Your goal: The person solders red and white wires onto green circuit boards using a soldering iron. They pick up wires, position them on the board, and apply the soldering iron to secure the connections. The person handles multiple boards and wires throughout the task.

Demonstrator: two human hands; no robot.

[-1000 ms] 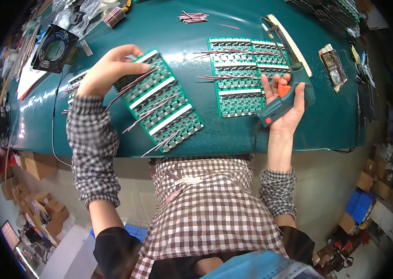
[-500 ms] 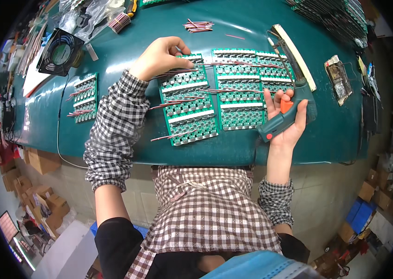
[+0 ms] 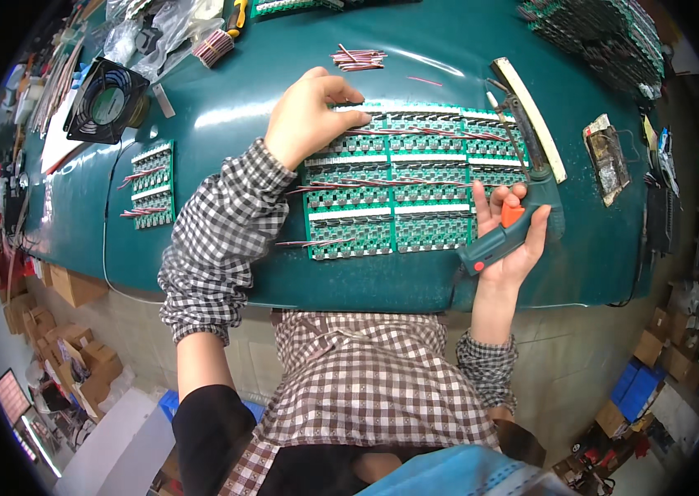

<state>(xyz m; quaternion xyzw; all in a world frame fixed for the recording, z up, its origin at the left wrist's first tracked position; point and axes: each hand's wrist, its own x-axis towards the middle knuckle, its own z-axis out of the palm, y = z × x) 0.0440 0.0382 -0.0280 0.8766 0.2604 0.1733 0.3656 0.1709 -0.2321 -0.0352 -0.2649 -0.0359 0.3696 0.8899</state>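
Note:
My left hand (image 3: 312,116) pinches the far edge of a green circuit board panel (image 3: 349,233), thumb toward me and fingers at the back. This panel lies flat against the left side of another green panel (image 3: 430,235), with a third panel (image 3: 494,171) to the right. Thin red, white and dark wires lie in rows across them, some sticking out past the left edge. In my right hand (image 3: 511,252), palm up, rests a dark green soldering gun (image 3: 494,245) with an orange trigger. Its metal tip points away from me beside the right-hand panel.
A bundle of cut wires (image 3: 358,58) lies beyond the panels. To the left are a small circuit board (image 3: 151,186) and a black fan (image 3: 107,101). A worn soldering tray (image 3: 606,159) lies right, stacked boards (image 3: 601,37) far right.
My left hand has slid the left panel rightward and straightened it, closing the gap to its neighbour. The right hand keeps its hold on the soldering gun. The whole view has shifted slightly.

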